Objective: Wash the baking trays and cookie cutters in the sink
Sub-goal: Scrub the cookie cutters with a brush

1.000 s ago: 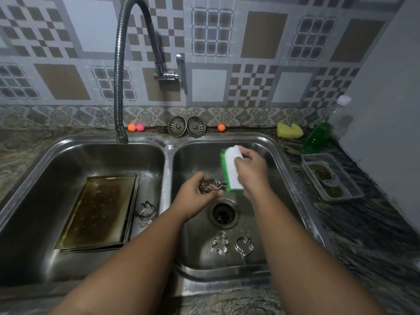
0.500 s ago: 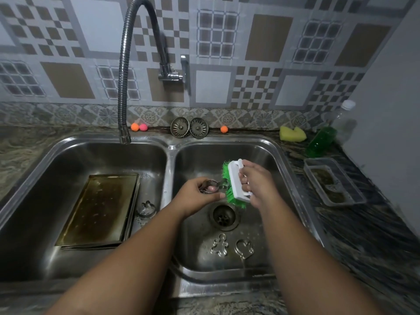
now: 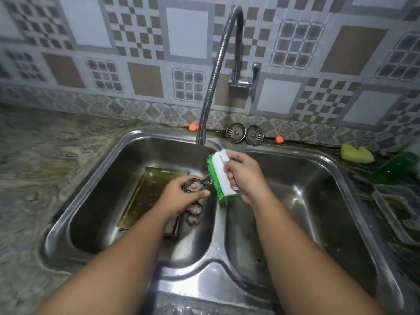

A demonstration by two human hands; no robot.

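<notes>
Double sink [image 3: 211,269]: baking tray [image 3: 154,194] lies flat in the left basin, apparently awaiting its turn. Right hand [image 3: 246,178], grip clamped on the brush [image 3: 221,186], bristles turned left toward the work. Left hand [image 3: 181,198], grip pinched on a cookie cutter [image 3: 198,181] over the tray, presumably so drips fall in the basin. Marbled tabletop [image 3: 45,160]; patterned tile wall [image 3: 186,32] behind.

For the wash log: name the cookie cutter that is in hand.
The cookie cutter gripped in the left hand, at the green brush that the right hand holds. The other cutter lies loose in the left basin beside the baking tray.
</notes>
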